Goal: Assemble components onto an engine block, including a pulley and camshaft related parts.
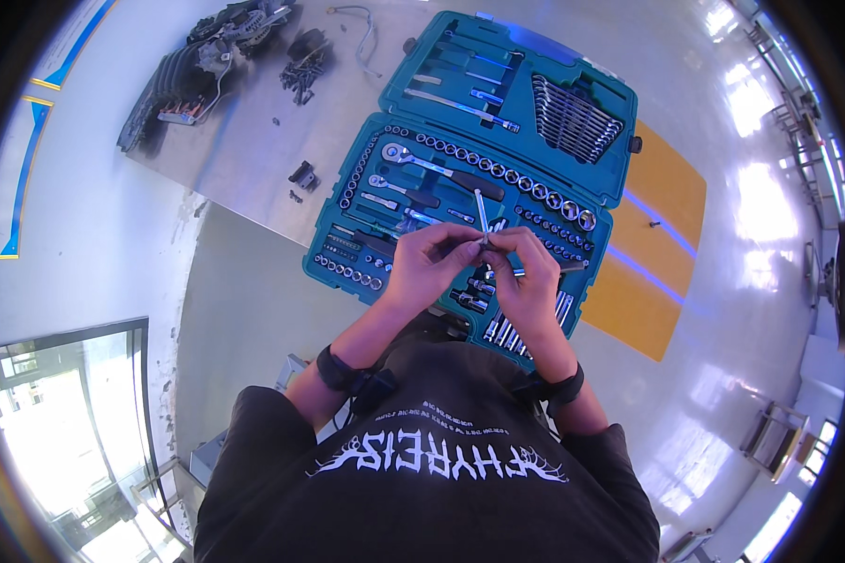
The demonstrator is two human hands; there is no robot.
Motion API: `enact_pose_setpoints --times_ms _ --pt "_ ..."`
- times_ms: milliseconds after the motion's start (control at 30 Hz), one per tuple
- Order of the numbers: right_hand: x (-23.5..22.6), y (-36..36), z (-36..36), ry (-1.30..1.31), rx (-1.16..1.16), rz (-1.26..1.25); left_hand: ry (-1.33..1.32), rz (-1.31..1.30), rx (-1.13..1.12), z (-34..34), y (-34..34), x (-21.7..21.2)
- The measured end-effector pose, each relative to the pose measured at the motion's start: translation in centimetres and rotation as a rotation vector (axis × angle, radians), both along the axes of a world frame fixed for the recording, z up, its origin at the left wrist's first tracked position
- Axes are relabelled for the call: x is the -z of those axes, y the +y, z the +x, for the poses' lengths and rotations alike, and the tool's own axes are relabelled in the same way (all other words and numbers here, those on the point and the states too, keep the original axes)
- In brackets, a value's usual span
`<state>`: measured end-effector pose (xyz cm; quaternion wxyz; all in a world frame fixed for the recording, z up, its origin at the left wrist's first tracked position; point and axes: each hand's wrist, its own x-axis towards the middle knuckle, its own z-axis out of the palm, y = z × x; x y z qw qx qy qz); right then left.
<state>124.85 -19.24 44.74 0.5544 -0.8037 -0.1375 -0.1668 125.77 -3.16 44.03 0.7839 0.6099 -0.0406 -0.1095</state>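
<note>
Hands met at the centre of the frame, above the lower half of an open teal tool case (603,178). Your left hand (429,266) had its fingers curled and pressed together around the lower end of a slim metal extension bar (480,214), which stood nearly upright and pointed toward the top of the frame. Your right hand (528,281) pinched the same end of the bar from the other side, thumb and fingertips touching those of the left. Whether a small piece sat between the fingertips could not be told.

The case lay open on a grey metal table (253,159). Its lower tray held rows of sockets (498,174) and a ratchet handle (441,171) just above your hands. Its lid, toward the upper centre, held a rack of combination wrenches (573,117). At the upper left of the frame lay a dark engine assembly (207,66), with loose bolts (302,75) near it, well apart from the case. You wore a dark band on each wrist.
</note>
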Motion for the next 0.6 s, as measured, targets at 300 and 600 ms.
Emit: enact_pose_setpoints --times_ms 300,600 --pt "0.0 -0.8 0.1 -0.042 -0.036 -0.023 0.003 0.098 0.069 0.1 0.0 -0.3" --pt "-0.4 -2.1 1.3 0.036 -0.203 -0.148 0.013 0.241 0.170 0.9 0.2 0.1"
